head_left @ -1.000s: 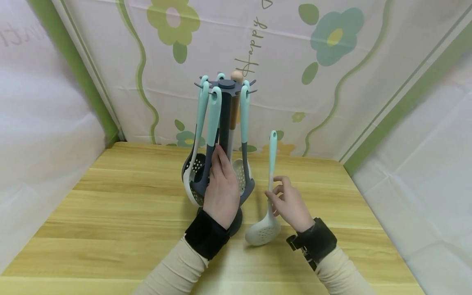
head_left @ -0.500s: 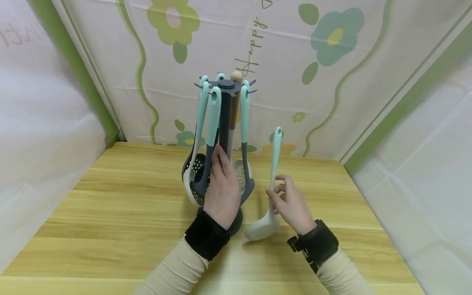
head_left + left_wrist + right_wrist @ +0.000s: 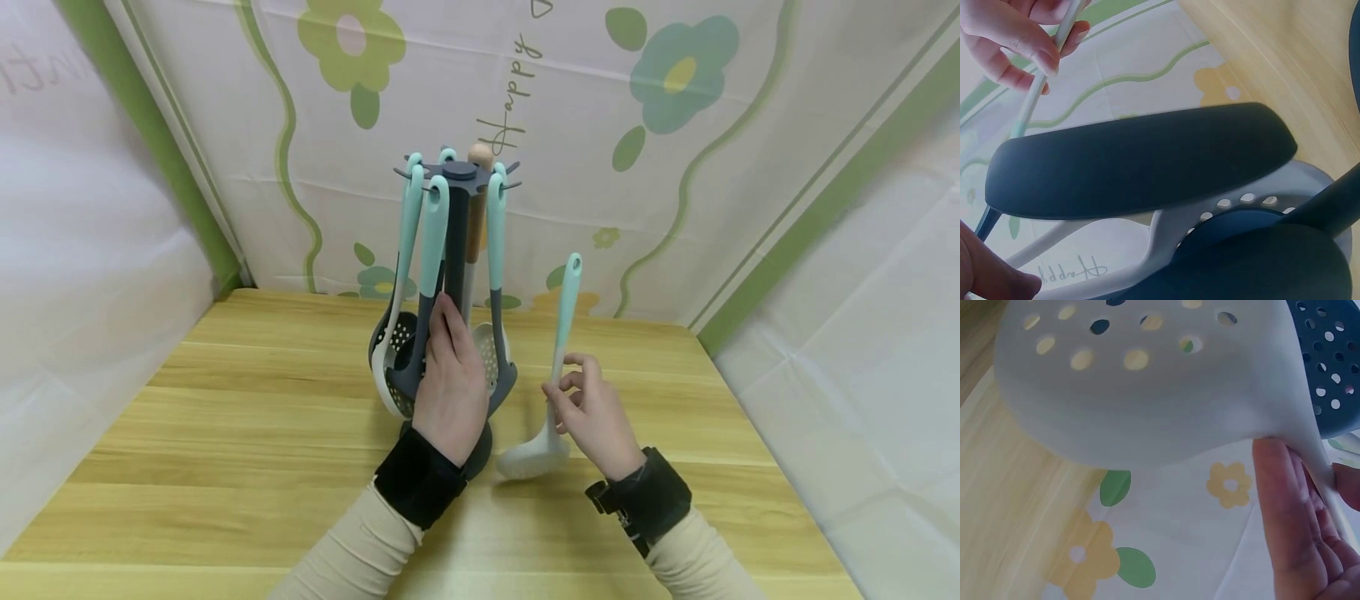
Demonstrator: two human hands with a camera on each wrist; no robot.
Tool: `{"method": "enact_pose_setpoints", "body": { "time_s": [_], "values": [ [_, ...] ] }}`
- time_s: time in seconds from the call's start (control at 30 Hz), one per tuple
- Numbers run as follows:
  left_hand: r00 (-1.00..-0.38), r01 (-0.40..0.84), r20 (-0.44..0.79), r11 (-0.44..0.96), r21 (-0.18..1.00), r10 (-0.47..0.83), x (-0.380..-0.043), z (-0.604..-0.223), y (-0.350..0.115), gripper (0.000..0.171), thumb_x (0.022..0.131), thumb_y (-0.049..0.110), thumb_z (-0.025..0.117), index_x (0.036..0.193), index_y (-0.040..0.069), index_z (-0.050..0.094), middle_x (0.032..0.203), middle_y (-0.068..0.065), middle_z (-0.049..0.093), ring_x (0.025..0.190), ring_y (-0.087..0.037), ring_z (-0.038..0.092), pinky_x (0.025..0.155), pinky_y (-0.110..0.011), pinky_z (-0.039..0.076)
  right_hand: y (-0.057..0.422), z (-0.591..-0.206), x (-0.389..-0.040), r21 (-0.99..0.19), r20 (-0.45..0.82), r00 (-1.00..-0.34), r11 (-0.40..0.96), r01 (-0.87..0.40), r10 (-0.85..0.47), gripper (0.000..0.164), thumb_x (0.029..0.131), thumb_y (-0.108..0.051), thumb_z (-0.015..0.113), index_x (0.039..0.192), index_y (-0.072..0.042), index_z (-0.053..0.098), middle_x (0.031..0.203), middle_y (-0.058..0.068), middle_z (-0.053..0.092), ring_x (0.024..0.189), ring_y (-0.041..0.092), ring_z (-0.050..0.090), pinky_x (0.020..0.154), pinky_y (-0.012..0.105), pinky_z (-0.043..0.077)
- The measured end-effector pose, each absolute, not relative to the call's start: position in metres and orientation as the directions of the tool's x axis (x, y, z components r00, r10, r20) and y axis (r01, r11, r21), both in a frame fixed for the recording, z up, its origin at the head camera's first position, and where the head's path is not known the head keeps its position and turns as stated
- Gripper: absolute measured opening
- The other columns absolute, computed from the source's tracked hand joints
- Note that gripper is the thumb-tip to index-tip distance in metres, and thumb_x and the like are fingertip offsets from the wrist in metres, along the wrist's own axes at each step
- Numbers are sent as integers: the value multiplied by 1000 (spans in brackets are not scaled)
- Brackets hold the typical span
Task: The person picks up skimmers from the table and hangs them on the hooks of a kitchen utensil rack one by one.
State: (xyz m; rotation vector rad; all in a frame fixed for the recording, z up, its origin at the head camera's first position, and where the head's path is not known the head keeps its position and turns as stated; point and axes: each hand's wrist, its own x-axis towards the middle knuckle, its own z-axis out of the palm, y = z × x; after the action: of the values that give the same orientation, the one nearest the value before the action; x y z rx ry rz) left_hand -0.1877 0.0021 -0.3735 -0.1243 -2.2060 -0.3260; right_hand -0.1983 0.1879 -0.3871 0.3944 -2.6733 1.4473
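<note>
My right hand [image 3: 598,421] pinches the pale shaft of a skimmer [image 3: 531,458], right of the utensil stand [image 3: 459,242]. The mint handle points up, tilted slightly right, and the perforated bowl hangs low over the table. In the right wrist view the underside of the skimmer [image 3: 1147,419] and its round holes fill the top, with thumb and fingers at its neck. My left hand [image 3: 453,396] lies against the front of the stand among the hanging utensils, fingers straight and pointing up; its thumb is hidden in the head view. A dark utensil head [image 3: 1141,162] crosses the left wrist view.
Several mint-handled utensils [image 3: 432,242] hang from the stand's hooks, dark and pale, some perforated. One utensil has a wooden handle [image 3: 476,225]. The stand's round dark base [image 3: 480,454] rests on the wooden table [image 3: 247,450]. A flowered cloth [image 3: 570,192] rises behind the table.
The skimmer's handle top has swung right and up, and its bowl has risen slightly and turned so its holes no longer face the head camera. My left hand and the stand stay in place.
</note>
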Motion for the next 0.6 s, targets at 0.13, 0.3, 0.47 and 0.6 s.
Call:
{"method": "enact_pose_setpoints", "body": {
  "time_s": [0.13,0.3,0.47,0.6],
  "values": [
    [-607,206,795,961,186,-24,-188,-373,2,56,103,4,48,149,-15,21,139,-36,45,105,-41,67,78,-38,61,187,-386,-196,-805,208,-960,525,-277,-187,43,100,-14,60,134,-2,38,93,18,66,63,15,64,55,29,58],
    [-604,205,797,962,181,-21,-188,-373,2,56,103,4,49,148,-16,21,139,-36,45,105,-41,67,78,-38,61,185,-384,-193,-777,260,-948,543,-318,-183,42,98,-10,62,132,-1,40,90,16,67,64,14,64,54,23,56],
    [-607,215,795,959,182,-15,-187,-373,1,57,102,3,50,148,-16,21,139,-37,44,105,-42,66,78,-39,61,183,-382,-189,-736,332,-924,560,-380,-190,41,97,-8,64,130,0,42,89,15,69,64,13,65,54,21,56],
    [-607,222,794,958,183,-11,-187,-374,1,57,102,2,49,148,-16,20,139,-38,44,105,-42,66,79,-39,60,182,-381,-187,-714,372,-907,563,-416,-198,40,96,-6,65,129,1,43,87,14,69,64,13,65,53,20,55]
  ]
}}
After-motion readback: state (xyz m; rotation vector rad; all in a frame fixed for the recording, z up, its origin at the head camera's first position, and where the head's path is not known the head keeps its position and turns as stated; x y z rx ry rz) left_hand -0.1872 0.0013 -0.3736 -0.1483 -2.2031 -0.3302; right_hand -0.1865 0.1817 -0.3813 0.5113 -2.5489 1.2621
